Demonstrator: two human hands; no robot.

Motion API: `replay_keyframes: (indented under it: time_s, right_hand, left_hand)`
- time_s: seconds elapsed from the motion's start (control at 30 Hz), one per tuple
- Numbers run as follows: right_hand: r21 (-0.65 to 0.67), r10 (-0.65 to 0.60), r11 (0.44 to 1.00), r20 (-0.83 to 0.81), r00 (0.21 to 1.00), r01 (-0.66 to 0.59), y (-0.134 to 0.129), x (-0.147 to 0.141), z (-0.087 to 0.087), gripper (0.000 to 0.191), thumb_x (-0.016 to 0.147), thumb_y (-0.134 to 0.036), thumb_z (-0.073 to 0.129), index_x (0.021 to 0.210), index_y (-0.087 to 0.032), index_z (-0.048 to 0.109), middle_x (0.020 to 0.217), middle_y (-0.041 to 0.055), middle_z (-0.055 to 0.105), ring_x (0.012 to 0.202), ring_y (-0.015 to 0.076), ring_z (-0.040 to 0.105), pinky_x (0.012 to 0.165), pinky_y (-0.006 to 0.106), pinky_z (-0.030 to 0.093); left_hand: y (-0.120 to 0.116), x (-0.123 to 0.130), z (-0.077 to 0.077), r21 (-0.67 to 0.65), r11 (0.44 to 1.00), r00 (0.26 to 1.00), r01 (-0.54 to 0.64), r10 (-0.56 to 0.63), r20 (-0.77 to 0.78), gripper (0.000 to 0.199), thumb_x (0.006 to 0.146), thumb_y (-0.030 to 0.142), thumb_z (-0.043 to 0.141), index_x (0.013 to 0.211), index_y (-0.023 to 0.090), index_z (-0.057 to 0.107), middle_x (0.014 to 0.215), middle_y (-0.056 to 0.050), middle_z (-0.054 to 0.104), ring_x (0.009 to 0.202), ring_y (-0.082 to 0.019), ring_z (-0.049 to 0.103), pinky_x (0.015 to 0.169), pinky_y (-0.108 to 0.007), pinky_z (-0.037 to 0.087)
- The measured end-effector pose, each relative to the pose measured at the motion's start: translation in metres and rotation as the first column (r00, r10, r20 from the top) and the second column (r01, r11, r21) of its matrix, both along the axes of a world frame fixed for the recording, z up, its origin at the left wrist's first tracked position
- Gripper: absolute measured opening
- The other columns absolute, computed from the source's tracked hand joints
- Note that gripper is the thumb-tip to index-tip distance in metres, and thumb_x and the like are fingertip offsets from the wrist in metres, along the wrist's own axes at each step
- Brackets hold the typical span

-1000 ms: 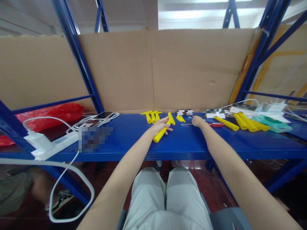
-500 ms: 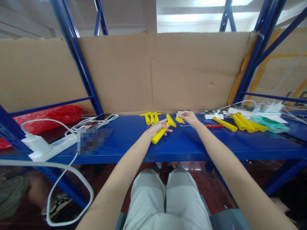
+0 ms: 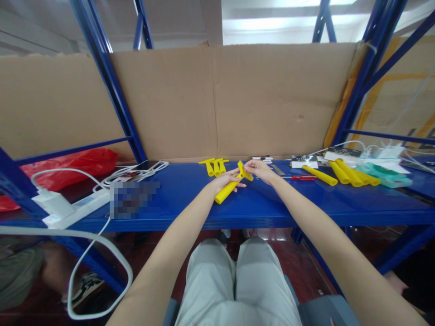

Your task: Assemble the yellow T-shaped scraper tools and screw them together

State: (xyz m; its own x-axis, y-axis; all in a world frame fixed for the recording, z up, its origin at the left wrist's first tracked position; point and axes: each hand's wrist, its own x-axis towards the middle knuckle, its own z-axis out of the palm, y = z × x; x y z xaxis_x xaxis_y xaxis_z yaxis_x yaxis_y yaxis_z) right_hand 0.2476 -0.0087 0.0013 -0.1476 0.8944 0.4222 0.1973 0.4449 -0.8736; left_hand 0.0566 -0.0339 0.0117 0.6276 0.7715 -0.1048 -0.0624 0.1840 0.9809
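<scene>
Yellow T-shaped piece (image 3: 224, 194) is held above the blue table (image 3: 176, 194), in front of the person. Left hand (image 3: 222, 180): closed round the handle just below the crosspiece, some fingers showing past its far side. The handle slants, its open round end toward the person and to the left, the crosspiece away and to the right.

Change noted: right hand (image 3: 261, 168) has moved leftward, from over the small yellow part beside the work to the crosspiece itself. That small part no longer shows in its former place; picked up or merely hidden, cannot tell. Judgement: work has passed from reaching for something to handling at the head of the piece, with the left hand serving as the steady support.

Right hand state: thumb and fingertips drawn together at the right side of the crosspiece, apparently touching it. Whether they grip the crosspiece or a small part against it cannot be resolved.

Position relative to the hands: handle inside the left hand, crosspiece between the two hands, right fingertips at its edge.

Surroundings: three similar yellow pieces (image 3: 216, 169) lie side by side beyond the left hand and a little to its left. A red-handled screwdriver (image 3: 304, 178) lies right of the right hand, with a grey strip (image 3: 278, 170) nearer that hand. Farther right, a single yellow tube (image 3: 320, 175) and a group of yellow tubes (image 3: 349, 174) rest on the table
</scene>
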Motion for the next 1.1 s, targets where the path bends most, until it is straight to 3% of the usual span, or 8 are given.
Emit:
replay_keyframes:
  time_s: [0.17,0.47,1.1]
  right_hand:
    - [0.062,-0.056,0.997,0.049,0.997,0.053,-0.0011,-0.0040,-0.0002,0.019,0.070,-0.034,0.074,0.071,-0.019,0.062,0.072,0.0014,0.067,0.068,0.0134,0.059,0.071,0.029,0.050]
    - [0.097,-0.156,0.985,0.119,0.981,0.145,-0.0059,-0.0055,0.0028,0.018,0.074,-0.036,0.070,0.072,-0.020,0.062,0.072,0.0008,0.066,0.068,0.0136,0.058,0.071,0.029,0.050]
    - [0.113,-0.100,0.989,0.064,0.993,0.093,-0.0055,-0.0052,0.0024,0.030,0.071,-0.048,0.072,0.071,-0.020,0.059,0.070,-0.0006,0.064,0.065,0.0126,0.055,0.067,0.028,0.048]
  left_hand:
    - [-0.0014,0.0002,0.0013,0.011,1.000,1.000,0.004,-0.004,-0.021,0.084,0.081,0.000,0.054,0.153,0.032,0.024,0.147,-0.015,0.047,0.088,-0.023,0.073,0.044,-0.017,0.051]
    - [-0.0015,-0.0009,0.0020,0.012,1.000,1.000,0.001,-0.001,-0.010,0.083,0.082,0.001,0.056,0.153,0.032,0.027,0.149,-0.015,0.044,0.094,-0.025,0.072,0.046,-0.017,0.052]
    - [-0.0026,-0.0010,0.0018,0.028,0.999,0.999,0.014,-0.015,0.030,0.083,0.082,0.001,0.057,0.152,0.034,0.027,0.155,-0.014,0.036,0.092,-0.023,0.073,0.044,-0.017,0.050]
